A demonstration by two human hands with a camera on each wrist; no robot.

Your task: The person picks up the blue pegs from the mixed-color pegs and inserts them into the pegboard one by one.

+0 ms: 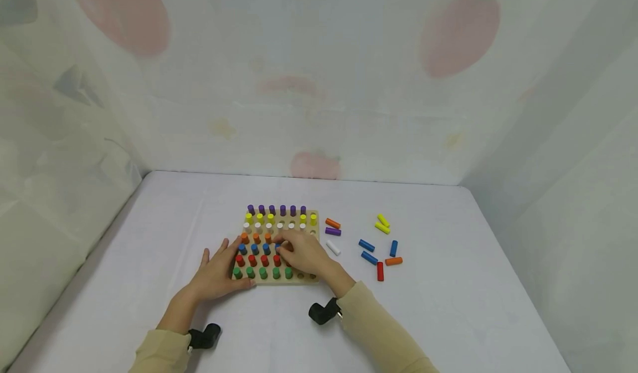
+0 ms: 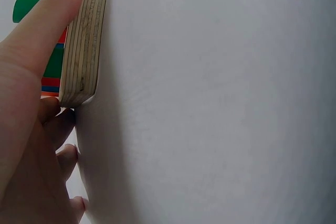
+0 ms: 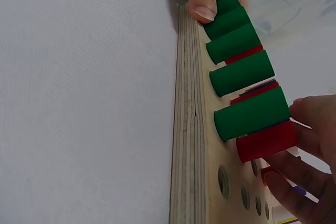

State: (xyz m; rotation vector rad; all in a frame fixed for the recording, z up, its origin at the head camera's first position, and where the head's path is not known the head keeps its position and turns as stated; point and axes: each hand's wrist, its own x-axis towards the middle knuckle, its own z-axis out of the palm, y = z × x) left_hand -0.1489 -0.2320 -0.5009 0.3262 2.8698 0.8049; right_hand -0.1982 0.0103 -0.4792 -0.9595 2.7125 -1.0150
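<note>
A wooden pegboard (image 1: pixel 294 280) carries rows of coloured cylindrical pegs standing upright. My left hand (image 1: pixel 217 273) rests at its front left corner. The left thumb (image 2: pixel 55 11) lies on the front edge, and the other fingers spread along the left side. Over the middle of the board, my right hand (image 1: pixel 301 251) pinches a blue peg (image 1: pixel 277 247) at the blue row; whether it is fully seated cannot be seen. Close beside those fingers in the right wrist view stand a red peg (image 3: pixel 266 141) and a green peg (image 3: pixel 252 113). The right hand hides part of the orange row.
Loose pegs lie right of the board: a white peg (image 1: pixel 333 247), a purple peg (image 1: pixel 333 231), an orange peg (image 1: pixel 333 223), a red peg (image 1: pixel 380 271) and several others. The white-covered table (image 1: pixel 448 306) has fabric walls behind and at both sides.
</note>
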